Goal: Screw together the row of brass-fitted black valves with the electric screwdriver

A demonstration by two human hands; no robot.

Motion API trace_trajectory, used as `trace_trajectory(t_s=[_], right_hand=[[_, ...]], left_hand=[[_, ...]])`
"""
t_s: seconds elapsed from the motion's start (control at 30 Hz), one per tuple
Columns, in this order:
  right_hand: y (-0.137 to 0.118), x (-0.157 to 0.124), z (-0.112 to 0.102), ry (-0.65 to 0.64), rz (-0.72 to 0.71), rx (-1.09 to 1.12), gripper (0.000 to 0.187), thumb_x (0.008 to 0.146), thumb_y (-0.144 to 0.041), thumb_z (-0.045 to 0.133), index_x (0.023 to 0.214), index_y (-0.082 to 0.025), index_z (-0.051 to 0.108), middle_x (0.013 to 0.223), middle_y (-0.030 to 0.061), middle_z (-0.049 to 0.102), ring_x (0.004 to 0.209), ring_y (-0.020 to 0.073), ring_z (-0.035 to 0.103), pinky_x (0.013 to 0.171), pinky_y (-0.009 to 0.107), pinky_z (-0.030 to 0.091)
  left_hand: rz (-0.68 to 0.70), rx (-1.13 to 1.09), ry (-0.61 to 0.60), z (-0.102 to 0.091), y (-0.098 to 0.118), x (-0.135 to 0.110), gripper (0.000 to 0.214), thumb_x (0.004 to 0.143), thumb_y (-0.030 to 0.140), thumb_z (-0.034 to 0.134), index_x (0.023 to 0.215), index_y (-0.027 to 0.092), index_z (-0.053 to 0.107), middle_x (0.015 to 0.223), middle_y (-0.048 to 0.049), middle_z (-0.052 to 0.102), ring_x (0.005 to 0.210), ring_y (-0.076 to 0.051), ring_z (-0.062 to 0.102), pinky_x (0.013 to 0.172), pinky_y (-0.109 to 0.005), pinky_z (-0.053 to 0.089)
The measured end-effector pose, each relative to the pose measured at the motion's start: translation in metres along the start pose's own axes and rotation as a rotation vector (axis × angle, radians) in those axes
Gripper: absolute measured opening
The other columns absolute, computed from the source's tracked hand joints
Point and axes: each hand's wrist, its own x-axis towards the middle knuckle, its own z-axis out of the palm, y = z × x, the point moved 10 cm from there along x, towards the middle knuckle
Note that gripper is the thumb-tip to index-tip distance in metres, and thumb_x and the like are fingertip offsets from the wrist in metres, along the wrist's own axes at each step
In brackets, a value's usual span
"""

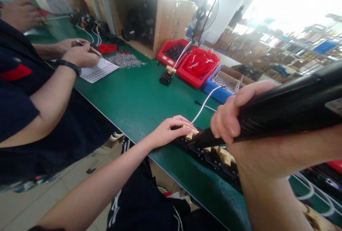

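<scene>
My right hand (226,120) is wrapped round a black electric screwdriver (283,106), which slants down to the left. Its tip meets a black part with a brass fitting (190,133) in the row on the table. My left hand (172,129) is closed on that part, thumb against the brass and fingers over the far side. A white cable (205,100) rises behind it. More brass fittings (226,156) on black bases continue to the right, partly covered by my right wrist.
A finished-looking black unit with a brass fitting (171,70) stands farther back. Beyond are red bins (196,81), a blue bin (216,94) and a cardboard box (167,24). On the left, a co-worker's hands (82,54) hold a small part above a white sheet (100,72), beside loose screws (125,60).
</scene>
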Motion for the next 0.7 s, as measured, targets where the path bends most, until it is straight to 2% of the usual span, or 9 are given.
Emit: trace_trajectory(t_s=[0.23, 0.4, 0.53, 0.6, 0.7], right_hand=[[0.002, 0.000, 0.002, -0.080, -0.008, -0.010, 0.054, 0.069, -0.070, 0.070, 0.059, -0.018, 0.058, 0.042, -0.0025, 0.044, 0.033, 0.0118, 0.038, 0.034, 0.025, 0.024], [0.000, -0.001, -0.001, 0.019, -0.009, -0.036, 0.059, 0.068, -0.075, 0.066, 0.059, -0.017, 0.060, 0.040, -0.0025, 0.041, 0.031, 0.0123, 0.038, 0.032, 0.026, 0.021], [0.002, 0.000, -0.006, 0.009, -0.010, -0.012, 0.063, 0.072, -0.078, 0.059, 0.059, -0.017, 0.058, 0.041, -0.0016, 0.043, 0.033, 0.0126, 0.041, 0.032, 0.024, 0.022], [0.007, 0.001, -0.011, -0.026, 0.014, 0.007, 0.063, 0.069, -0.080, 0.060, 0.062, -0.017, 0.058, 0.044, -0.0011, 0.046, 0.035, 0.0145, 0.046, 0.032, 0.024, 0.025], [0.017, 0.001, -0.017, -0.080, 0.082, 0.046, 0.062, 0.062, -0.081, 0.066, 0.069, -0.020, 0.060, 0.048, -0.0008, 0.049, 0.041, 0.0189, 0.053, 0.033, 0.026, 0.036]], left_hand=[[0.004, 0.007, 0.000, 0.000, -0.001, 0.000, 0.015, 0.086, 0.030, 0.066, 0.092, 0.020, 0.075, 0.101, -0.0054, 0.068, 0.103, -0.019, 0.059, 0.099, -0.037, 0.041], [0.002, 0.003, 0.002, 0.001, -0.001, 0.000, 0.016, 0.086, 0.030, 0.066, 0.092, 0.020, 0.075, 0.101, -0.0055, 0.068, 0.103, -0.019, 0.059, 0.099, -0.036, 0.041], [0.000, 0.002, 0.004, 0.002, 0.000, 0.000, 0.015, 0.085, 0.031, 0.066, 0.091, 0.020, 0.076, 0.100, -0.0049, 0.069, 0.103, -0.020, 0.059, 0.099, -0.037, 0.042], [-0.005, 0.008, 0.004, 0.004, -0.001, 0.001, 0.015, 0.085, 0.032, 0.066, 0.091, 0.021, 0.076, 0.100, -0.0045, 0.069, 0.103, -0.020, 0.059, 0.098, -0.037, 0.042], [0.010, 0.007, 0.003, 0.005, 0.001, 0.000, 0.015, 0.085, 0.031, 0.067, 0.092, 0.022, 0.076, 0.099, -0.0043, 0.070, 0.102, -0.020, 0.059, 0.097, -0.036, 0.043]])
